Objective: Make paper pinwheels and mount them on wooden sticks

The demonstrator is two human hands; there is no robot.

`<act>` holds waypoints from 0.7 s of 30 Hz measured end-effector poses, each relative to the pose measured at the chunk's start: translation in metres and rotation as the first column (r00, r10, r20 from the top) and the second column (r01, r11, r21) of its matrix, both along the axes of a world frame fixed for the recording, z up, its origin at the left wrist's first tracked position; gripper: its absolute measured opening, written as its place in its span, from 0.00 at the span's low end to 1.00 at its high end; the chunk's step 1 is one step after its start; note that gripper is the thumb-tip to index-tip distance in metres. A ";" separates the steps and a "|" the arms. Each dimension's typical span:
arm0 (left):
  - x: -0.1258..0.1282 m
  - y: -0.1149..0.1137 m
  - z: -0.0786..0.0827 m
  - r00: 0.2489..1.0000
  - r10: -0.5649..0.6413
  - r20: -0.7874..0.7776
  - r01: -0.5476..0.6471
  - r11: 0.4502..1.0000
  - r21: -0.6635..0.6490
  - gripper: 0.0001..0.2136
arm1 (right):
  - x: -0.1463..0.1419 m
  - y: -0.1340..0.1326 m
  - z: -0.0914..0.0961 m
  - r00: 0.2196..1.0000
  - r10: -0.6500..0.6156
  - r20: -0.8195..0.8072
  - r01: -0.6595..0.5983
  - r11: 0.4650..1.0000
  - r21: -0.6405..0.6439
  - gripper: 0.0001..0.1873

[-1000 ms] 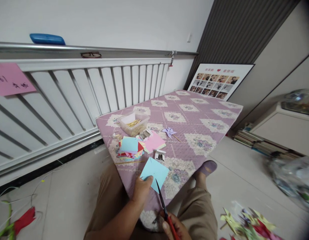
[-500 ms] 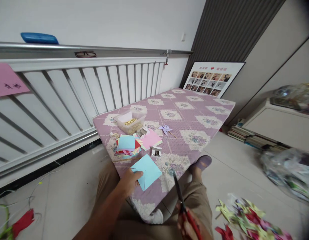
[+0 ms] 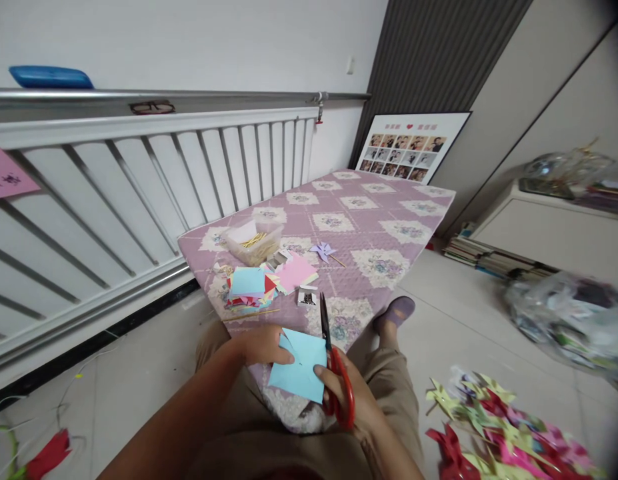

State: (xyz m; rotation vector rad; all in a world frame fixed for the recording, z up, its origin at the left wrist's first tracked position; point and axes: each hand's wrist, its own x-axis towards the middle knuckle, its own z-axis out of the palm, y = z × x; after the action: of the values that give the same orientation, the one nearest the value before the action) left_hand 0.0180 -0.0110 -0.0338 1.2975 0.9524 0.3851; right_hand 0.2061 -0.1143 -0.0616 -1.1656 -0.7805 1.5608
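Note:
A light-blue paper square (image 3: 303, 357) with cuts at its corners lies over the near end of the cloth-covered table, between my two hands. My left hand (image 3: 266, 347) pinches its left side, thumb on top. My right hand (image 3: 341, 387) is wrapped round red-handled scissors (image 3: 343, 380), whose dark blades point up and away beside the paper. The right thumb also presses on the paper's right edge. Beyond my hands sit a stack of coloured paper squares (image 3: 247, 283), pink paper (image 3: 295, 272), a small white box of dark metal pins (image 3: 307, 297) and a thin stick (image 3: 251, 315).
A clear plastic box (image 3: 253, 243) holds yellowish sticks. One lilac pinwheel (image 3: 323, 251) lies on the flowered tablecloth (image 3: 376, 267). Several finished pinwheels (image 3: 509, 427) are heaped on the floor at right. A white radiator (image 3: 213, 167) runs along the left wall.
My right hand has come up and left with the scissors to meet the paper. The blue square has turned and come nearer. The view has shifted slightly right.

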 end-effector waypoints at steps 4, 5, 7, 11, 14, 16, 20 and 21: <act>0.007 -0.008 -0.012 0.975 0.003 0.221 0.026 0.992 -0.127 0.14 | -0.003 -0.001 -0.002 0.993 -0.110 -0.038 0.110 0.994 -0.004 0.19; 0.009 -0.013 -0.017 0.960 0.043 0.277 -0.003 0.990 -0.143 0.17 | -0.004 -0.001 -0.001 0.988 -0.147 -0.037 0.147 0.989 -0.007 0.18; 0.013 -0.027 -0.031 0.901 0.124 0.417 -0.043 0.979 -0.198 0.24 | -0.007 0.000 0.003 0.972 -0.227 -0.061 0.227 0.974 -0.004 0.16; 0.023 -0.062 -0.058 0.681 0.348 0.644 -0.023 0.889 -0.457 0.27 | -0.013 0.004 0.009 0.940 -0.311 -0.140 0.311 0.950 -0.024 0.16; 0.038 -0.079 -0.064 0.637 0.459 0.619 -0.130 0.856 -0.501 0.16 | -0.018 0.005 0.009 0.935 -0.326 -0.141 0.325 0.945 -0.029 0.16; 0.050 -0.081 -0.059 0.608 0.562 0.561 -0.279 0.812 -0.512 0.12 | -0.019 0.006 0.006 0.939 -0.318 -0.130 0.322 0.947 0.006 0.18; 0.064 -0.075 -0.042 0.558 0.651 0.515 -0.414 0.756 -0.507 0.14 | -0.018 0.009 0.001 0.942 -0.333 -0.036 0.335 0.940 0.064 0.22; 0.065 -0.073 -0.039 0.545 0.661 0.515 -0.426 0.748 -0.509 0.15 | -0.017 0.009 -0.001 0.937 -0.350 0.000 0.349 0.934 0.075 0.22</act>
State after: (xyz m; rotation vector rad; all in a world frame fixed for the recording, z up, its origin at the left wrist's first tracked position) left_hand 0.0829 -0.0837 -0.0724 0.4165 0.7210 1.0779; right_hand 0.1895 -0.1050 -0.0624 -1.1880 -0.5949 1.2197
